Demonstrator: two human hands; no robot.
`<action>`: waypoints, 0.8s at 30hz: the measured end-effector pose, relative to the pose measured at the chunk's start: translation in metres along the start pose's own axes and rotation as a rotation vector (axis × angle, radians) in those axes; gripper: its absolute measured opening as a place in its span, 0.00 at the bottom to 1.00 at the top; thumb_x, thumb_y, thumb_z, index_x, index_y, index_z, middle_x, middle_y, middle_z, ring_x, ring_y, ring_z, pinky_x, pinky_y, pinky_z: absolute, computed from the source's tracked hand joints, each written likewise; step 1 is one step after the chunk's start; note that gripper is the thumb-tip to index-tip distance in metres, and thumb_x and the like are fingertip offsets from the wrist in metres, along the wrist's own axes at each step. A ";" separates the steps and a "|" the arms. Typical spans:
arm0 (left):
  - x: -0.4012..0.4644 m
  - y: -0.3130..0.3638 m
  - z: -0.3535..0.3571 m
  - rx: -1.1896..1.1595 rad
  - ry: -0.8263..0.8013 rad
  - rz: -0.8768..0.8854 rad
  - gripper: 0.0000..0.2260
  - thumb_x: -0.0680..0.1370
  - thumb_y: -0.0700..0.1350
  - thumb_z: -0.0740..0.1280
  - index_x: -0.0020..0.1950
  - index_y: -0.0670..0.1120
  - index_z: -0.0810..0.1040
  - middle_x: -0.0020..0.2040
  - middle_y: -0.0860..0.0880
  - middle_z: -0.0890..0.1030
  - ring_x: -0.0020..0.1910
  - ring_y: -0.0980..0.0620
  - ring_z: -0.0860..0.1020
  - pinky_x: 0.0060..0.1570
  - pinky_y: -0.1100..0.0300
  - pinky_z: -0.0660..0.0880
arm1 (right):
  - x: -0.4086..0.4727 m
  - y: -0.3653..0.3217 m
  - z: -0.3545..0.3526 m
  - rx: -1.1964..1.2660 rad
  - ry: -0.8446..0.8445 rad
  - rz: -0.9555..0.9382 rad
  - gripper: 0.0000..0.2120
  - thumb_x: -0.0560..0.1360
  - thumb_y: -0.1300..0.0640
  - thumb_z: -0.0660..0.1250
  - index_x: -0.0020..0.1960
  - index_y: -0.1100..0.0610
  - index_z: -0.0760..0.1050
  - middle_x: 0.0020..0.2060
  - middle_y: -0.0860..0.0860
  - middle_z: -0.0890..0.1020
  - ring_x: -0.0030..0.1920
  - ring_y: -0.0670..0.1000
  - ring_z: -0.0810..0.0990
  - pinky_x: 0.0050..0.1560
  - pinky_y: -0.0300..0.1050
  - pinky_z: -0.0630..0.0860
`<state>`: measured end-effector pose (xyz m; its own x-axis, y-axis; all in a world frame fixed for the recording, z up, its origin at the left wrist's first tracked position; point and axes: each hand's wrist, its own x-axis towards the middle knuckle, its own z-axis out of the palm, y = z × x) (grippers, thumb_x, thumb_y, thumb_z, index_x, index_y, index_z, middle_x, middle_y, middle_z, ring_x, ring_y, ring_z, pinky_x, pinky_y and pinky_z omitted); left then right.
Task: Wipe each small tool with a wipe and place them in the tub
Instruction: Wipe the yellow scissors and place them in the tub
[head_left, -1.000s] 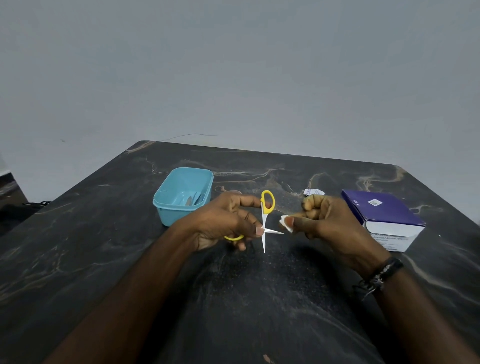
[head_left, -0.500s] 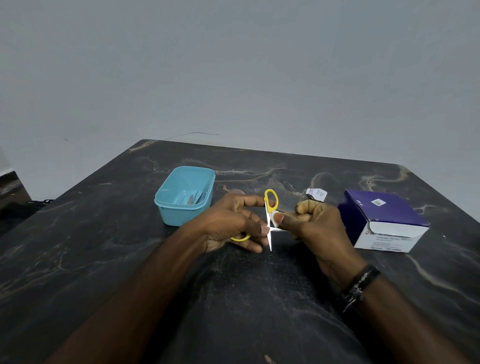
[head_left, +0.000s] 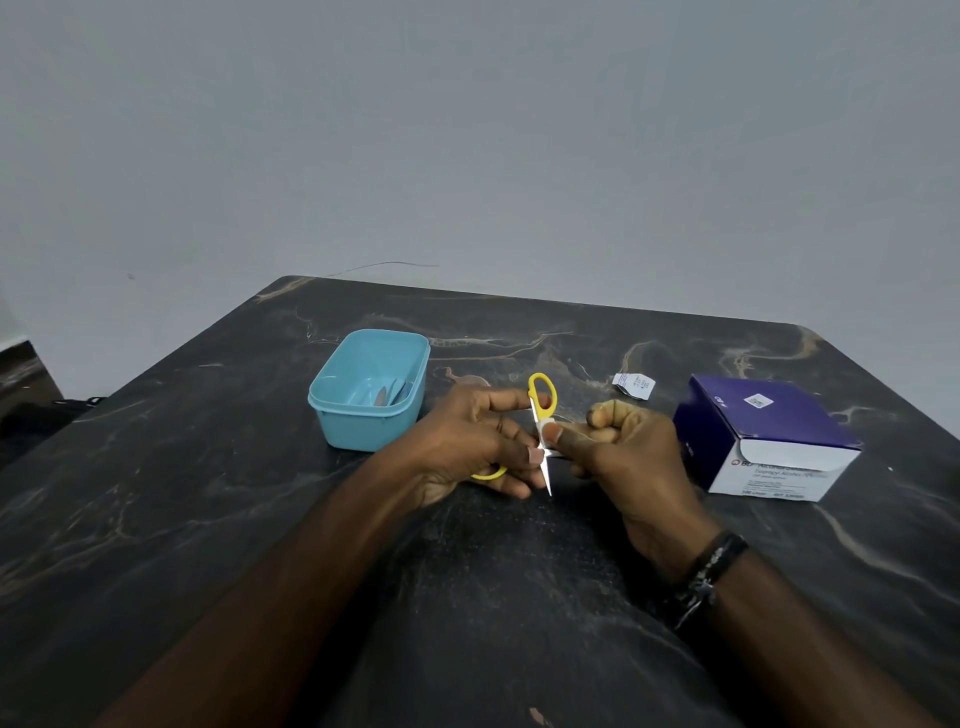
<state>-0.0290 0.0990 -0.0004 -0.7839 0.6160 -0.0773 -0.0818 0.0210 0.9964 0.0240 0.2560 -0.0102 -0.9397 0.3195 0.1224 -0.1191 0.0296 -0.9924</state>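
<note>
Two hands met at frame centre, left hand gripped small yellow-handled steel scissors, right hand pinched white wipe on blade, light blue plastic tub left of them.

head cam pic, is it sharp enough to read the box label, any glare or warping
Head view: soft, even light with no hard glare on the dark marbled table; wide-angle warping bows the table's far edge; the purple and white box is fairly sharp, but its small print is too tiny to read; the yellow-handled scissors between the left hand and right hand look clear, barely blurred.
</note>
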 end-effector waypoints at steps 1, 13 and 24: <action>0.000 0.000 0.001 0.001 0.001 0.001 0.23 0.72 0.27 0.69 0.65 0.44 0.74 0.36 0.41 0.82 0.37 0.43 0.83 0.34 0.56 0.81 | 0.000 0.000 0.000 0.006 -0.005 0.004 0.17 0.68 0.67 0.76 0.40 0.56 0.68 0.34 0.54 0.86 0.30 0.45 0.80 0.30 0.38 0.73; 0.002 0.000 0.004 -0.025 0.061 0.054 0.23 0.72 0.26 0.69 0.63 0.46 0.78 0.48 0.35 0.81 0.37 0.44 0.83 0.29 0.59 0.78 | 0.006 -0.005 -0.009 0.032 0.115 0.029 0.15 0.71 0.63 0.75 0.40 0.56 0.68 0.33 0.58 0.80 0.26 0.45 0.74 0.27 0.37 0.73; 0.002 -0.001 0.005 -0.021 0.069 0.081 0.24 0.72 0.27 0.69 0.64 0.45 0.77 0.46 0.38 0.83 0.37 0.44 0.83 0.28 0.59 0.78 | 0.002 -0.002 -0.001 -0.057 0.069 -0.005 0.12 0.74 0.64 0.71 0.38 0.57 0.69 0.23 0.48 0.69 0.30 0.50 0.71 0.32 0.41 0.75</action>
<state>-0.0276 0.1046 -0.0015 -0.8287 0.5597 0.0005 -0.0286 -0.0433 0.9987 0.0229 0.2574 -0.0084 -0.9146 0.3837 0.1278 -0.1032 0.0843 -0.9911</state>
